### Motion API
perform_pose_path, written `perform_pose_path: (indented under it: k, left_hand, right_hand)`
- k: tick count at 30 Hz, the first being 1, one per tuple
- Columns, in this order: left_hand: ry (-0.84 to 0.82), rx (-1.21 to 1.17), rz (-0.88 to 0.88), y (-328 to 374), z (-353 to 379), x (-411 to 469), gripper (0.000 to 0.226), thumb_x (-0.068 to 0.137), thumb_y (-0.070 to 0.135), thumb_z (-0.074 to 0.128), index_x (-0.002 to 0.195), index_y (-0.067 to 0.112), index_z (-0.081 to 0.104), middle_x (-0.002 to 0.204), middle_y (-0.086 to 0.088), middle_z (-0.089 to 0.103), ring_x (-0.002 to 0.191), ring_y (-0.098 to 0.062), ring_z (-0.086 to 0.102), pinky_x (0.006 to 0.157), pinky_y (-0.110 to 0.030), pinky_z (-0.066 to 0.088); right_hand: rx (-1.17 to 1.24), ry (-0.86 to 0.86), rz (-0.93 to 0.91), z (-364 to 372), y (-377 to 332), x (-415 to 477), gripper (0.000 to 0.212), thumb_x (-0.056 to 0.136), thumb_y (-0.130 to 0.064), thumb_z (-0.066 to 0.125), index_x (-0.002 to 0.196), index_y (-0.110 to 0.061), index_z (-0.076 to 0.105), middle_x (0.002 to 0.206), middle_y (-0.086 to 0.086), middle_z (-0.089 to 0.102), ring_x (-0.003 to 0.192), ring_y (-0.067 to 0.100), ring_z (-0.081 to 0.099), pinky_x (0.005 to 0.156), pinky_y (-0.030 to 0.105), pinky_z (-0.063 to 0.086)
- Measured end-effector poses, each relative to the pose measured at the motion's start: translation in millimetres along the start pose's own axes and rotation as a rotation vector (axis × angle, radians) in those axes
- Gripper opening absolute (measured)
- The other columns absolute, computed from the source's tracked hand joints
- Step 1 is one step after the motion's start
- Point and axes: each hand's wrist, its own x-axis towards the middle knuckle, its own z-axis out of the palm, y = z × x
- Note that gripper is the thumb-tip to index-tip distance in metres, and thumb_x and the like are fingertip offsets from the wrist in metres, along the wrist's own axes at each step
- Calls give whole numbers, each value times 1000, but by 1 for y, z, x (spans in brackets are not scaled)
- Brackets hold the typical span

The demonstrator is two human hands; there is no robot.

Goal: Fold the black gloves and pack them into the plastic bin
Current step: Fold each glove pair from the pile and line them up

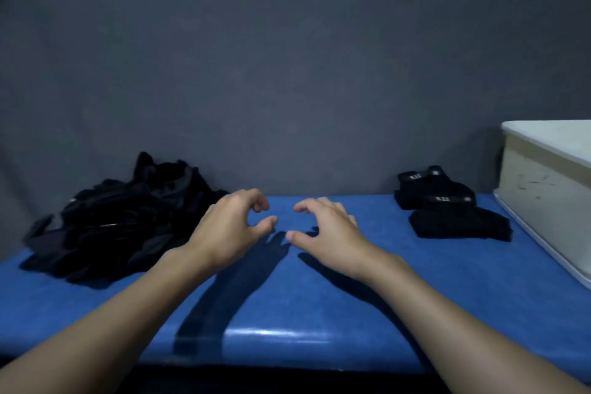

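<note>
Folded gloves [454,211] at 3 o'clock, not in bin [543,195]; pile [121,221] at 9 unfolded. Left hand [230,227], right hand [329,233]: empty, loosely curled.

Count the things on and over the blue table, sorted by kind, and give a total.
Hands: 2, the left hand and the right hand, both holding nothing
Heap of loose black gloves: 1
Cluster of folded black gloves: 1, single gloves too dark to count
Plastic bin: 1
Total: 5
</note>
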Motion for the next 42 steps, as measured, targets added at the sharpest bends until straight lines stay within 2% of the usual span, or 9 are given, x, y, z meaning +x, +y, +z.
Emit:
perform_pose_path:
  k: [6,13,24,27,30,32,35,39,42]
  left_hand:
    - [132,257,-13,-44,-37,-12,21,80,34,76,96,23,67,102,2,61,100,-26,57,85,-39,44]
    - [138,486,-32,-80,-56,-22,41,78,34,76,117,26,66,146,-12,46,145,-30,29,118,-46,14]
    - [126,489,-88,-112,-51,-12,44,91,41,56,132,26,59,141,4,54,147,-18,28,120,-48,9]
    - [98,498,-40,-112,-53,-13,46,93,37,49,137,22,54,144,7,51,150,-15,21,120,-49,2]
    - [119,471,12,-115,-59,-18,52,89,36,42,138,21,54,147,7,48,151,-15,19,121,-48,3]
    - [123,436,29,-118,-64,-24,53,88,36,41,137,21,55,148,8,48,151,-14,19,122,-46,5]
    - [90,361,36,-119,-69,-32,50,96,32,47,145,23,47,154,12,39,152,-8,8,122,-38,0]
    - [107,284,97,-117,-70,-37,47,96,31,46,142,27,50,151,15,41,150,-2,8,121,-29,-1]
    - [217,143,120,-112,-73,-34,37,92,35,43,122,30,64,133,18,55,143,-3,29,120,-33,19]
  right_hand:
    - [142,-140,15,27,-38,32,47,86,-49,62,129,-34,49,131,-7,54,127,17,46,108,41,35]
    - [322,-257,9,58,-72,50,48,91,-37,64,135,-27,48,134,-1,51,124,16,49,101,27,38]
    - [466,-183,-47,86,-108,89,52,94,-18,54,141,-37,42,141,-3,46,113,8,49,82,11,44]
    - [431,-160,-56,95,-119,107,50,84,-29,49,129,-51,46,137,-5,50,129,15,44,107,36,41]
    - [398,-160,-25,102,-121,120,49,77,-36,39,119,-62,42,134,-3,53,126,19,45,108,46,40]
    - [451,-117,-21,100,-123,125,45,86,-31,41,124,-55,47,129,-3,55,118,16,47,107,43,41]
    - [627,-83,-65,95,-126,129,41,98,-15,47,138,-25,51,126,-3,58,118,11,53,106,29,42]
    - [698,11,-104,89,-131,128,25,97,-10,53,118,-12,67,107,2,68,100,10,61,85,13,45]
    - [766,118,-82,77,-127,124,16,92,-9,61,103,-14,72,91,-4,69,82,5,60,69,10,44]
